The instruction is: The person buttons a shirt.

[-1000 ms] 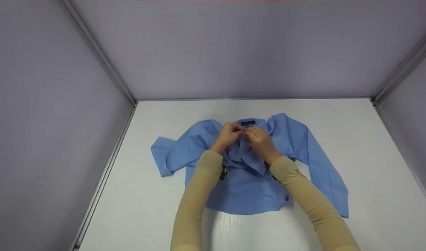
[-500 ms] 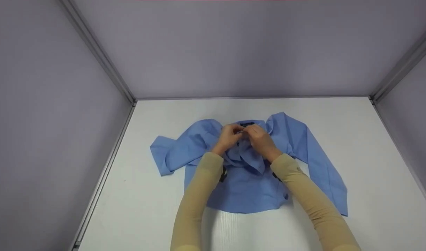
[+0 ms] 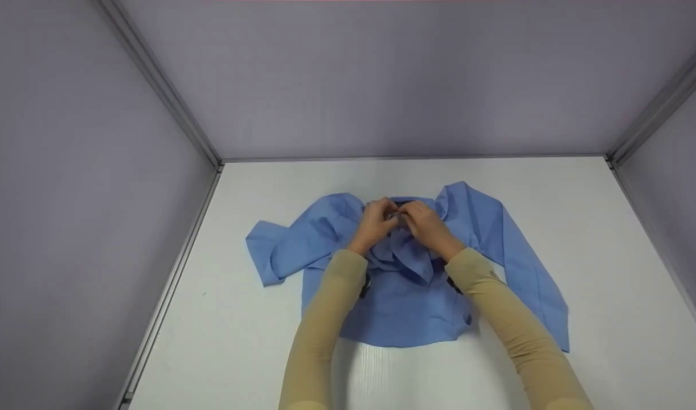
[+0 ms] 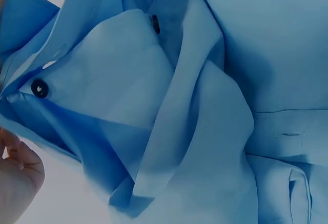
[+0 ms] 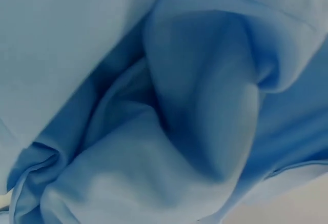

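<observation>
A light blue long-sleeved shirt (image 3: 393, 310) lies spread on the table, its collar towards the far side and a dark label (image 3: 404, 203) inside the neck. Just below the collar my left hand (image 3: 373, 225) pinches the front edge of the shirt. Close against it, my right hand (image 3: 430, 228) pinches the same area from the other side, fingertips nearly meeting. In the left wrist view a dark button (image 4: 39, 88) sits near the raised front edge, and another dark button (image 4: 156, 24) shows farther along. Fabric folds fill the right wrist view. The fingertips hide what lies between them.
A white table (image 3: 211, 347) bears the shirt, with grey panels (image 3: 410, 80) behind and at both sides. One shirt sleeve (image 3: 265, 253) is bent at the left; the other sleeve (image 3: 533, 285) stretches down to the right. Dark patches (image 3: 364, 286) show beside the forearms.
Both hands stay at the collar area with small finger movements. The left hand's fingers have risen slightly, and the label is now more covered. The rest of the shirt lies much the same.
</observation>
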The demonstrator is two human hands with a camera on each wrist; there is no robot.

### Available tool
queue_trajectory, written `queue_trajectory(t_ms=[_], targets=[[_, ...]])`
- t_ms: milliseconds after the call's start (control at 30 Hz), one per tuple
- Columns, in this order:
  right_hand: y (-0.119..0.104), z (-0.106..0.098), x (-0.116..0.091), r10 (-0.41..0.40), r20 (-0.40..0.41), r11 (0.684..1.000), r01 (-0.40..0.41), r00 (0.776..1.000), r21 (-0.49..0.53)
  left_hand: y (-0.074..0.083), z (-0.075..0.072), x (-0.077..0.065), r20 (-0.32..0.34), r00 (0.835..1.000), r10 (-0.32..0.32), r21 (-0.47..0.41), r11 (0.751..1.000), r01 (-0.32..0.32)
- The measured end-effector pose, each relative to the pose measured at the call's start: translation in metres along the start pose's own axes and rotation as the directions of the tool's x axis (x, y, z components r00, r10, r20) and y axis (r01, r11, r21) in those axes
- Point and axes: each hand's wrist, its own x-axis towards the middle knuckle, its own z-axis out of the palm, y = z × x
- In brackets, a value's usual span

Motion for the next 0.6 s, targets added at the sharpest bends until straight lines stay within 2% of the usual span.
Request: queue_trajectory(t_ms=[133,267,433,600], targets=[[0.0,-0.002,0.001,0.084,-0.002,0.994,-0.083,0.996,0.066,0.001,0.002,-0.001,0.002,1.0,-0.012,-0.005,1.0,0.012],[0.0,0.0,0.001,0.106,-0.001,0.992,-0.106,0.994,0.07,0.002,0.003,-0.002,0.005,0.998,-0.061,-0.044,0.997,0.061],[-0.002,0.001,0.001,0.05,-0.029,0.997,-0.051,0.998,-0.056,0.003,0.005,-0.003,0.003,0.996,-0.086,-0.127,0.988,0.086],[-0.003,0.001,0.002,0.015,-0.021,0.982,-0.018,1.0,-0.189,0.005,0.011,-0.002,-0.018,0.994,-0.106,-0.168,0.98,0.102]])
